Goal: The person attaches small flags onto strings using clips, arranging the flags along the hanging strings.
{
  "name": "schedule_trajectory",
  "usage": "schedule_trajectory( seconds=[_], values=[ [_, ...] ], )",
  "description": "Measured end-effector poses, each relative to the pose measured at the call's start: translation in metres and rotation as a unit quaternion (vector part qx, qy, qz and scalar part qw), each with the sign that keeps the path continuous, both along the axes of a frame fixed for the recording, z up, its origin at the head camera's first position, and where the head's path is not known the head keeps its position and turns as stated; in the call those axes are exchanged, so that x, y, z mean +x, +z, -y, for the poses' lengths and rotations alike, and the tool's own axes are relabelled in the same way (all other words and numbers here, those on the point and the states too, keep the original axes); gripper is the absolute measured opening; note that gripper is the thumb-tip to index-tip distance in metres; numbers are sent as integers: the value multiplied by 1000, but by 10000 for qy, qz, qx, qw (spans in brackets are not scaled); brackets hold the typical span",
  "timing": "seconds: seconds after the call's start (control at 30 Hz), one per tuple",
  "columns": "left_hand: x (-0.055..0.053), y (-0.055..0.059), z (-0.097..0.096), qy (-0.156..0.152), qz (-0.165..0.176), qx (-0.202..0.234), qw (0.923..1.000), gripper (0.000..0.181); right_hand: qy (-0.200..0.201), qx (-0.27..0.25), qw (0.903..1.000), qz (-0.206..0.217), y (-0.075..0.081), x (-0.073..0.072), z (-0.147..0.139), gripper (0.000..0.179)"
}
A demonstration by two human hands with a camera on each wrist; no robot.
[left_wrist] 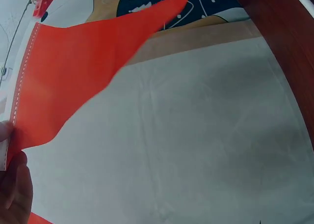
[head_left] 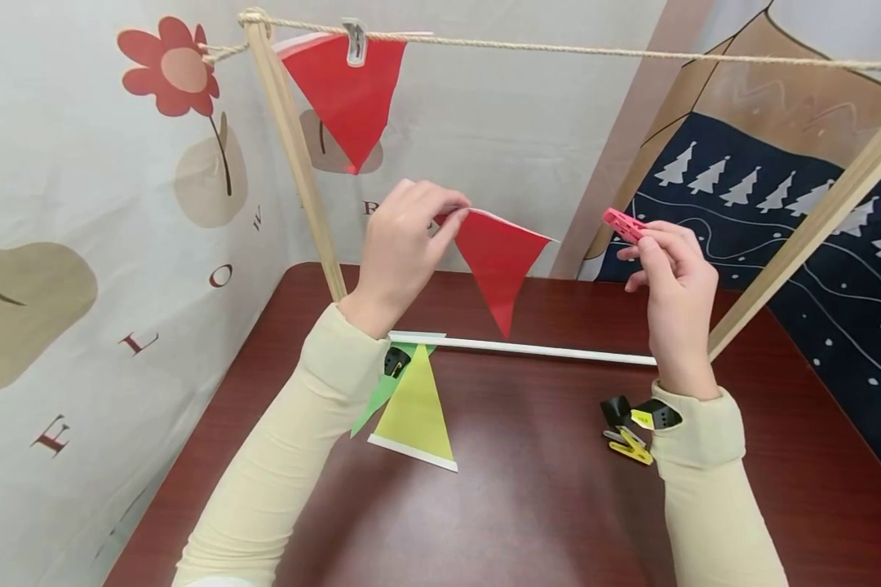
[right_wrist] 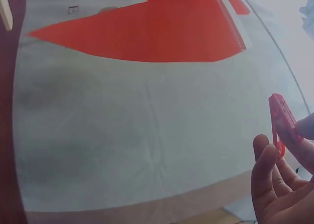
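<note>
In the head view my left hand pinches the white top edge of a red triangular pennant, whose point hangs down over the table. My right hand holds a pink-red clothespin between thumb and fingers, to the right of the pennant and apart from it. Above, a rope runs between two wooden poles. Another red pennant hangs from it at the left, held by a pale clothespin. The right wrist view shows the pink-red clothespin close up.
A yellow pennant overlaps a green pennant on the brown table. Yellow and grey clothespins lie near my right sleeve. A white bar crosses the table between the wooden poles. Printed cloth hangs behind.
</note>
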State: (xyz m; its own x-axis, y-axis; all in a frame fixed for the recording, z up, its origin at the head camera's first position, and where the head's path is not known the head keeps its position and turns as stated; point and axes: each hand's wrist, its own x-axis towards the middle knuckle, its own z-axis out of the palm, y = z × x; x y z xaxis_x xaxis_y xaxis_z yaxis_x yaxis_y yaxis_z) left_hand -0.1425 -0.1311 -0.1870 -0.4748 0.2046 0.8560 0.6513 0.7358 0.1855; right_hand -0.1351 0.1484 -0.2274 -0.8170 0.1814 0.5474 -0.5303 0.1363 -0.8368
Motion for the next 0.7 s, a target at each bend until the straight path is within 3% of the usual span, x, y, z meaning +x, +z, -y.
schedule_trajectory(
  seconds=[0.43,0.7],
  values=[
    [-4,23,-7,111,-589,32,9982,12,-468,1200,9899,-592,38,-1,11,24],
    [-8,39,-9,372,-840,-69,9957,17,-517,1240,9876,-810,59,4,20,23]
  ],
)
